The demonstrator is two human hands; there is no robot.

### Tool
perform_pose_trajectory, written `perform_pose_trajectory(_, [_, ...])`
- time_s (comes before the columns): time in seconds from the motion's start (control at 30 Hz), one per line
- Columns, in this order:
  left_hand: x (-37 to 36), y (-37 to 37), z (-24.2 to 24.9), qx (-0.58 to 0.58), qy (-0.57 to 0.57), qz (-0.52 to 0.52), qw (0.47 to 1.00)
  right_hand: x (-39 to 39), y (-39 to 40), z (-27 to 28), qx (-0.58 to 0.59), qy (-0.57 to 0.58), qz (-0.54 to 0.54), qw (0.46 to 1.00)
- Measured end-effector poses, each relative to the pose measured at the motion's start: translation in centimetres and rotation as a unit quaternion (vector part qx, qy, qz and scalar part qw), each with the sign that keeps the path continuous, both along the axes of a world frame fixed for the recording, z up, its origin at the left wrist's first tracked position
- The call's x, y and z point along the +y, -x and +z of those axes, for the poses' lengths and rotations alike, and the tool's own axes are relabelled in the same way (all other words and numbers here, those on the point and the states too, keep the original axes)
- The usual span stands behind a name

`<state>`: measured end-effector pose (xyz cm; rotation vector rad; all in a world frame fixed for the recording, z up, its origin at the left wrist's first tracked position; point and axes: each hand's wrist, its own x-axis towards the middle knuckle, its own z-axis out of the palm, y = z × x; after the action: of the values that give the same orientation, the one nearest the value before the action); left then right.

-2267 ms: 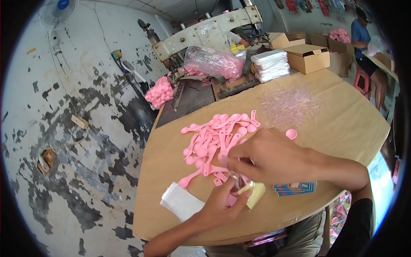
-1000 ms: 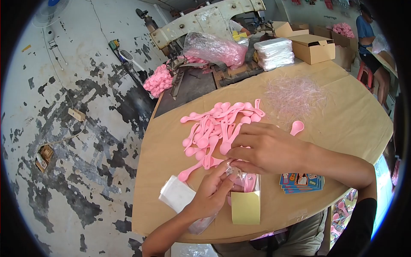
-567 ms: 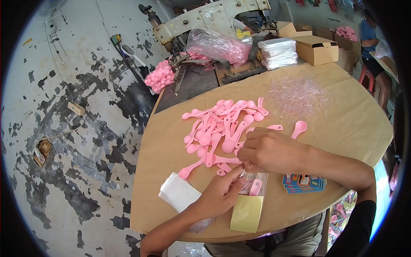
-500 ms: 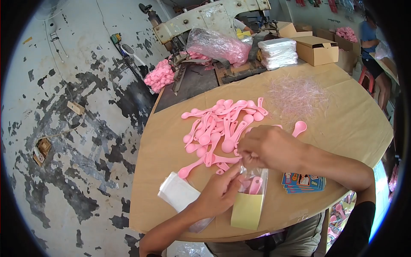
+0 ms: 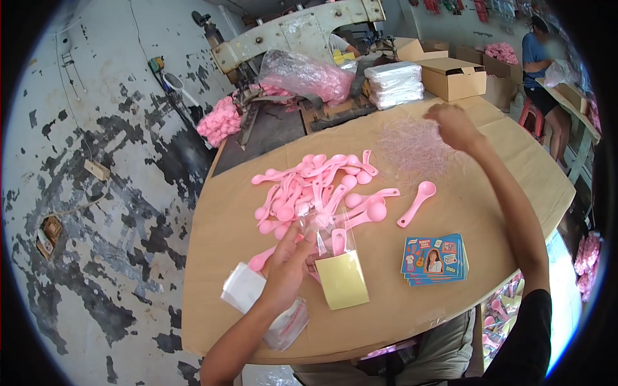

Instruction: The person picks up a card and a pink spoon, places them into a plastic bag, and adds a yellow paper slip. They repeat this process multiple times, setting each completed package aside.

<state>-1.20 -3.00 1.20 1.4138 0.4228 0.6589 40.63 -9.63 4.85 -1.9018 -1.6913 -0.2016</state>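
My left hand (image 5: 288, 262) pinches the top of a clear packet with a yellow card backing (image 5: 341, 278); pink spoons sit inside it. The packet rests on the brown paper-covered table (image 5: 515, 174). My right hand (image 5: 454, 125) is stretched far out over a heap of thin clear plastic strands (image 5: 412, 147), fingers curled down into it; whether it holds any strand cannot be told. A pile of pink plastic spoons (image 5: 312, 190) lies between the hands, with one loose spoon (image 5: 416, 203) to its right.
A stack of printed cards (image 5: 434, 257) lies right of the packet. White bags (image 5: 244, 293) sit under my left wrist. Behind the table stand a machine (image 5: 290, 32), a bag of pink parts (image 5: 302, 76), white packets (image 5: 394, 83) and cardboard boxes (image 5: 454, 78). Another person (image 5: 541, 71) sits far right.
My right hand left the packet's mouth and reached far out to the clear strand heap. My left hand still holds the packet, which has slid a little to the left.
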Motion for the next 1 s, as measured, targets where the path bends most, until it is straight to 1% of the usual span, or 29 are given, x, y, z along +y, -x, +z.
perform_pose_trajectory(0.03, [0.0,0.1,0.0,0.020,0.005,0.001,1.000,0.0,0.1,0.4,0.023,-0.042,-0.033,0.998])
perform_pose_trajectory(0.07, [-0.1,0.2,-0.1,0.036,0.013,0.005,0.999,0.0,0.2,0.9,0.041,-0.070,-0.015,0.997])
perform_pose_trajectory(0.13, [0.6,0.2,-0.6,0.044,0.040,-0.012,0.998,-0.8,4.1,3.4,0.078,-0.121,0.024,0.989])
perform_pose_trajectory(0.17, [0.7,0.4,-0.9,0.052,0.056,-0.021,0.997,-0.9,6.2,3.7,0.121,-0.091,0.080,0.985])
perform_pose_trajectory(0.23, [-0.2,0.3,-0.3,0.025,0.061,-0.006,0.998,-1.7,11.9,3.7,0.215,-0.016,0.176,0.961])
perform_pose_trajectory(0.27, [-0.6,0.1,-0.1,0.013,0.062,0.002,0.998,-2.8,15.1,4.1,0.246,0.095,0.225,0.938])
perform_pose_trajectory(0.3, [-0.5,0.1,-0.3,0.010,0.062,0.003,0.998,-3.5,17.6,4.1,0.273,0.206,0.271,0.900])
perform_pose_trajectory(0.37, [-0.5,0.1,-0.7,0.007,0.067,0.003,0.998,-3.2,20.3,1.5,0.233,0.178,0.315,0.902])
perform_pose_trajectory(0.5, [-1.3,-0.1,0.0,-0.009,0.054,0.027,0.998,-2.3,20.7,-1.0,0.340,0.108,0.323,0.877])
perform_pose_trajectory(0.57, [-0.7,0.2,-1.0,0.003,0.045,0.028,0.999,-1.9,20.6,-1.7,0.389,0.070,0.324,0.859])
perform_pose_trajectory(0.67, [-1.1,0.1,-0.6,0.007,0.004,0.023,1.000,-1.6,20.2,-1.7,0.379,0.160,0.339,0.846])
perform_pose_trajectory(0.77, [-1.5,-0.2,-0.6,0.013,-0.017,0.023,1.000,-1.5,19.5,-1.8,0.358,0.174,0.403,0.824])
perform_pose_trajectory(0.87, [-1.2,0.1,-0.3,0.033,-0.002,0.012,0.999,-2.2,21.0,-1.0,0.384,0.142,0.338,0.847])
perform_pose_trajectory(1.0, [-0.7,0.5,0.5,0.025,0.009,-0.001,1.000,-2.0,21.0,-1.3,0.384,0.150,0.322,0.852])
